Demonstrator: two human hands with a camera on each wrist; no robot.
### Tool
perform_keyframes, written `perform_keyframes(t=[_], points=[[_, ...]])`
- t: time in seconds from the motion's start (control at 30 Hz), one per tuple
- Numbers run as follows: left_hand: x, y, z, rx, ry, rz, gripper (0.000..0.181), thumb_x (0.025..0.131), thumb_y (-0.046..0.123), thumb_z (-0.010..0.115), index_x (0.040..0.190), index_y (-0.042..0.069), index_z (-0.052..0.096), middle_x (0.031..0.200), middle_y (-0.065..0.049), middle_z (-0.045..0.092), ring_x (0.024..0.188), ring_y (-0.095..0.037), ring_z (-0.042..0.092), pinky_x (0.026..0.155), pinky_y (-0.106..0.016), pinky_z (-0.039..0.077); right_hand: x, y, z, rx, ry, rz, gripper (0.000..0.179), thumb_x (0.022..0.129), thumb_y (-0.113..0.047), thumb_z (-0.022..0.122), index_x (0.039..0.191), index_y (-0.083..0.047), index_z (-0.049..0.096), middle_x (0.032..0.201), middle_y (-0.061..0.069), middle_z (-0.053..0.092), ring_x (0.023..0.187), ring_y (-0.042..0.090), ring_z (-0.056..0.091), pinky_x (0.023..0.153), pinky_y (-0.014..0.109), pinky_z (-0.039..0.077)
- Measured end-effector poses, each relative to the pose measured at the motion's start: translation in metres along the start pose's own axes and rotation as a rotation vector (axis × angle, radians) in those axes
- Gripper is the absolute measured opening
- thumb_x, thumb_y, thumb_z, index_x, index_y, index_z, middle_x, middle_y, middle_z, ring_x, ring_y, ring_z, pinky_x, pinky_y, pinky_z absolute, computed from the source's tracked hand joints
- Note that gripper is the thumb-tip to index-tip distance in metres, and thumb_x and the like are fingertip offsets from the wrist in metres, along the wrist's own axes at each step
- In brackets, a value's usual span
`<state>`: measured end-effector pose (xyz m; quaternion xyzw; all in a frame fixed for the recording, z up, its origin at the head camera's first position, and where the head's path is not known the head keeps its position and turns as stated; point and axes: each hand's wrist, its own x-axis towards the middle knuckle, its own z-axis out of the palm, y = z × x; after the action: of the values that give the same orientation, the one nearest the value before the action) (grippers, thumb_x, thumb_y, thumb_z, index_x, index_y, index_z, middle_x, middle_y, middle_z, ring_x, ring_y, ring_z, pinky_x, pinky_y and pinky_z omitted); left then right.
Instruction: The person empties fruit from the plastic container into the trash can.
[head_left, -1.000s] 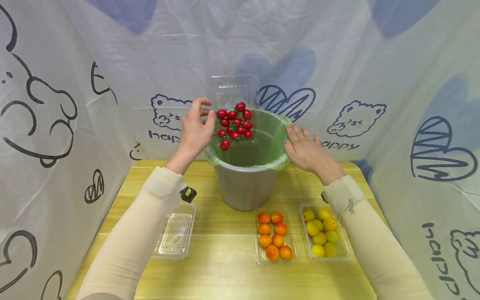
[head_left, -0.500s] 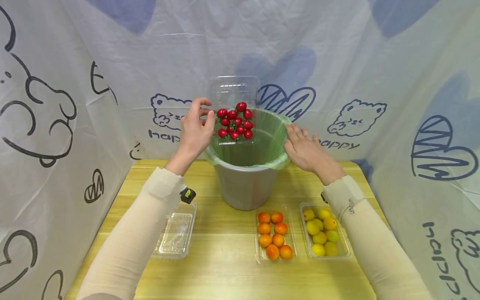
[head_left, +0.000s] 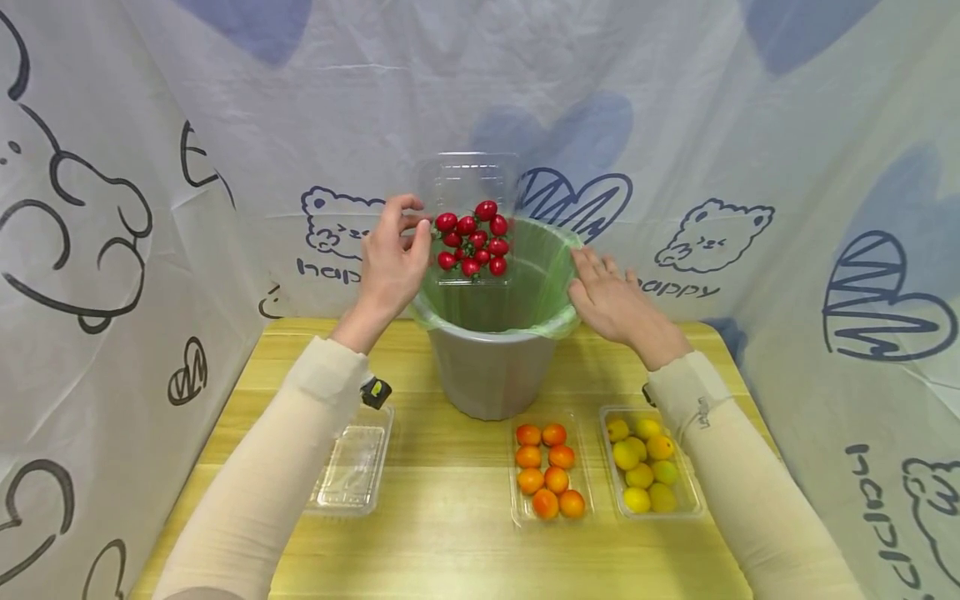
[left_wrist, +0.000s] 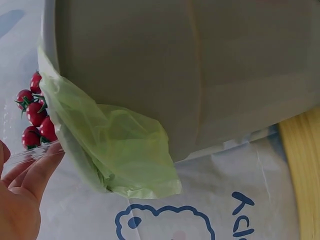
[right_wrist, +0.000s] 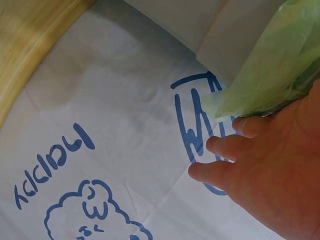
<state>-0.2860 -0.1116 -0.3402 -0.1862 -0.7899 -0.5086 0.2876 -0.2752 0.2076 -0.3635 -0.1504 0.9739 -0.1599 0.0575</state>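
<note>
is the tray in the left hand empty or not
Not empty: in the head view, the tray has red tomatoes bunched toward its lower edge.

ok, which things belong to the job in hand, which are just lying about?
Likely in the job:
bin, right hand at its rim
green liner
tomato tray, held by left hand above bin
tomatoes

Probably just lying about:
tray of orange fruit
tray of yellow fruit
see-through tray, partly hidden

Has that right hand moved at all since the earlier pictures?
No, not visibly: in the head view, the right hand stays at the bin, keeping its place against the printed bear behind.
</note>
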Motion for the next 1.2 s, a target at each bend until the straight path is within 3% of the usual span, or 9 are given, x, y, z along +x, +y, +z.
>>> perform_keyframes(t=[0.17, 0.87, 1.2], points=[[-0.0024, -0.0018, 0.0011, 0.022, 0.004, 0.066, 0.025, 0.105, 0.003, 0.057, 0.128, -0.006, 0.056, 0.119, -0.027, 0.074, 0.111, -0.035, 0.075, 0.092, -0.044, 0.066, -0.0007, -0.0004, -0.0004, 0.008, 0.002, 0.000, 0.069, 0.110, -0.042, 0.012, 0.170, -0.009, 0.001, 0.178, 0.017, 0.000, 0.162, 0.050, 0.002, 0.129, 0.072, -0.003], [-0.0033, -0.0086, 0.0055, 0.015, 0.045, 0.183, 0.022, 0.105, 0.000, 0.054, 0.124, -0.011, 0.054, 0.114, -0.032, 0.072, 0.107, -0.044, 0.076, 0.092, -0.046, 0.066, -0.0002, 0.0004, -0.0002, 0.017, 0.006, 0.000, 0.069, 0.110, -0.041, 0.011, 0.170, -0.010, 0.000, 0.178, 0.017, 0.002, 0.162, 0.049, 0.003, 0.129, 0.073, 0.000], [-0.0044, -0.0083, 0.0054, 0.017, 0.057, 0.167, 0.022, 0.105, 0.001, 0.054, 0.124, -0.010, 0.054, 0.114, -0.032, 0.073, 0.106, -0.043, 0.076, 0.090, -0.045, 0.067, -0.0007, 0.0004, 0.0003, 0.021, 0.003, 0.005, 0.069, 0.110, -0.041, 0.011, 0.170, -0.011, 0.000, 0.178, 0.016, 0.002, 0.163, 0.048, 0.004, 0.130, 0.072, 0.000]])
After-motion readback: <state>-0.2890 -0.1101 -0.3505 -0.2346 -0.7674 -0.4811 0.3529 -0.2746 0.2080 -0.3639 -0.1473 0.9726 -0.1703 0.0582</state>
